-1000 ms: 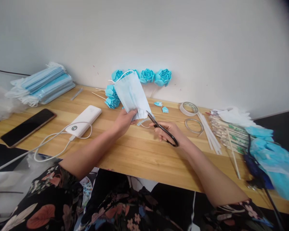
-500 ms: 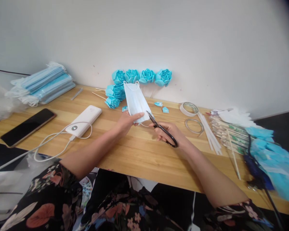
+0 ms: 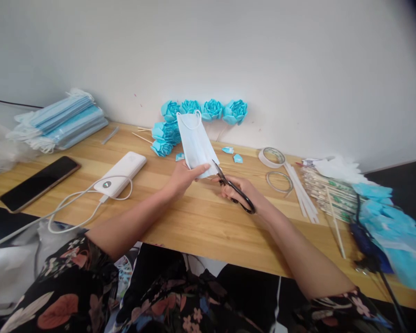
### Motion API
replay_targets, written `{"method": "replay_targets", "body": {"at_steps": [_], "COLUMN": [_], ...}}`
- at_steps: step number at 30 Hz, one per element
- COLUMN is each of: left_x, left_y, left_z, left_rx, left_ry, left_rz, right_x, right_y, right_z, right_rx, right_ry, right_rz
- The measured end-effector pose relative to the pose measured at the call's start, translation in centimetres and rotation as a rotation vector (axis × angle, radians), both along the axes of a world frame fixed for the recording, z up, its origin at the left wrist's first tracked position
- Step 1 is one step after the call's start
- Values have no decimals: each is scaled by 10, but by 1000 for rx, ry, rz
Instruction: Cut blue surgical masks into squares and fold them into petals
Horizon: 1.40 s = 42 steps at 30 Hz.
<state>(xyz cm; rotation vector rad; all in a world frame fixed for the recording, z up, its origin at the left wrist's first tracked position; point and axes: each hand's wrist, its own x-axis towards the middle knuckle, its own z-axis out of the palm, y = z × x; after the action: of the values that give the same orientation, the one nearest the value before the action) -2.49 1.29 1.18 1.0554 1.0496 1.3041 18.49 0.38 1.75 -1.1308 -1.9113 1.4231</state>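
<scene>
A pale blue face mask (image 3: 197, 144) is held up over the table by my left hand (image 3: 183, 179), thumb on its front near the lower edge. White ear loops hang at the mask's top end. My right hand (image 3: 238, 188) is wrapped round black-handled scissors (image 3: 241, 196). Their blades point up and left, lying at the mask's lower right corner; whether they are cutting through it I cannot tell. Behind the mask stand several blue rose-like flowers (image 3: 212, 109) against the wall. Small blue scraps (image 3: 238, 159) lie to the right of the mask.
A stack of masks (image 3: 64, 121), a phone (image 3: 39, 182) and a power bank (image 3: 123, 173) with cable lie left. Rightward are a tape roll (image 3: 272, 157), a wire coil (image 3: 279, 181), white strips (image 3: 303, 196), wooden sticks (image 3: 336, 222), a dark blue tool (image 3: 370, 247) and blue fabric (image 3: 391, 226).
My left hand and the mask have tilted and risen slightly. The scissors stay at the mask's lower corner, the right hand nearly still. The lower ear loop shows less below the mask.
</scene>
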Motion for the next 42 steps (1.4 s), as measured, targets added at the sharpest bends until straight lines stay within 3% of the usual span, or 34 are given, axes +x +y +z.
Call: {"method": "replay_targets", "body": {"at_steps": [5, 15, 42], "left_x": [5, 10, 11], "left_y": [-4, -8, -10], "left_z": [-4, -9, -7], "left_rx": [40, 30, -3], "left_ry": [68, 113, 169], "left_rz": [-30, 13, -12], "right_x": [-3, -8, -7], "right_y": [0, -8, -11], "right_z": [-2, 16, 13], "right_rx": [9, -3, -18], "right_ry": [17, 31, 76], "right_rz": [-7, -21, -105]}}
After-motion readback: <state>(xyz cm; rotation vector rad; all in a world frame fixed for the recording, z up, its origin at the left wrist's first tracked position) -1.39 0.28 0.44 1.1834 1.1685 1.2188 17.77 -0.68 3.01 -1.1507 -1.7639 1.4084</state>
